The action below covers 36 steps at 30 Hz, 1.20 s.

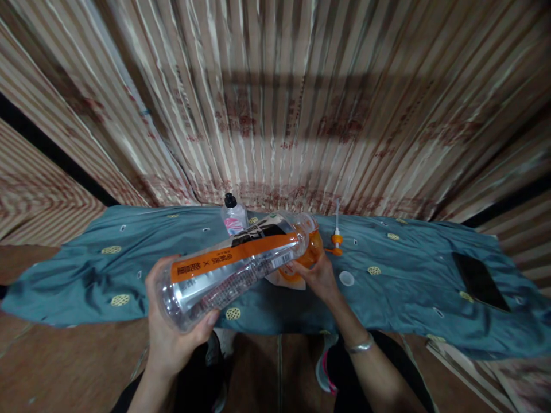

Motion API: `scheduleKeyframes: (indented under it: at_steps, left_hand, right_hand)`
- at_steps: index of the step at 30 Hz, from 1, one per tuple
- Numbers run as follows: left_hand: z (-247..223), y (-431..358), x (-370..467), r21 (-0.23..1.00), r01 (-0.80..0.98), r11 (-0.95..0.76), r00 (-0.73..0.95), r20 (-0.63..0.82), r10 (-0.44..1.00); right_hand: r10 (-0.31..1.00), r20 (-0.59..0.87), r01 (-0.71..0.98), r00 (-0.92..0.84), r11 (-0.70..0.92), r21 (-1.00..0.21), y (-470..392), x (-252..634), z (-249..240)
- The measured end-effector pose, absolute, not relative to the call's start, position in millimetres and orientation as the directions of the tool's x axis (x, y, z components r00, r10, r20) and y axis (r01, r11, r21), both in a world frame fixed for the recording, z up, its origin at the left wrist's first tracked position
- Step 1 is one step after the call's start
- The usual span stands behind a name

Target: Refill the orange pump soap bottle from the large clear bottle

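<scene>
1. Left hand (172, 332) grips the base of the clear bottle (232, 269), tilted mouth-down over the cloth (387, 298).
2. Right hand (318, 278) closes around the orange bottle (307, 255) beneath; mouths appear to meet, though blurred.
3. Judgement: keep the necks aligned and tip slowly.
4. Pump (336, 238) and cap (346, 279) lie beside.

Counted in view: two hands, left hand (172, 321) and right hand (318, 278). Three bottles: one large clear bottle (232, 269), one small orange bottle (307, 255), one small black-capped bottle (235, 218). One pump head (336, 238), one white cap (346, 279), one phone (480, 281), one bracelet (360, 345), one blue cloth (408, 269).
</scene>
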<state>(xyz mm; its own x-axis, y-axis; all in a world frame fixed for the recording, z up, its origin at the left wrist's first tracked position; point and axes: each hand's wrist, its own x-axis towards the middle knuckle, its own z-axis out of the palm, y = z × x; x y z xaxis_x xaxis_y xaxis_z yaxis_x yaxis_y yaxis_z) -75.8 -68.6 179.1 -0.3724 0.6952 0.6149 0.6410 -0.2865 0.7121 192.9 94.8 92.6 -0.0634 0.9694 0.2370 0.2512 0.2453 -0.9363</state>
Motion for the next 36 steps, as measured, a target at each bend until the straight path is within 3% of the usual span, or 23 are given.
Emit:
scheduleKeyframes:
  at_steps: [19,26,36]
  left_hand:
    - [188,-64,-63,0.771,0.58,-0.262,-0.48,0.584,0.655]
    - [191,-65,-61,0.801,0.55,-0.237,-0.523,0.551,0.651]
    - [191,-65,-60,0.753,0.599,-0.272,-0.468,0.605,0.644]
  right_hand:
    - [0.981,0.183,0.246,-0.058,0.191,-0.95,96,192,90]
    - [0.971,0.231,0.247,-0.059,0.239,-0.939,96,194,88]
    - [0.974,0.22,0.256,-0.055,0.227,-0.94,96,193,89]
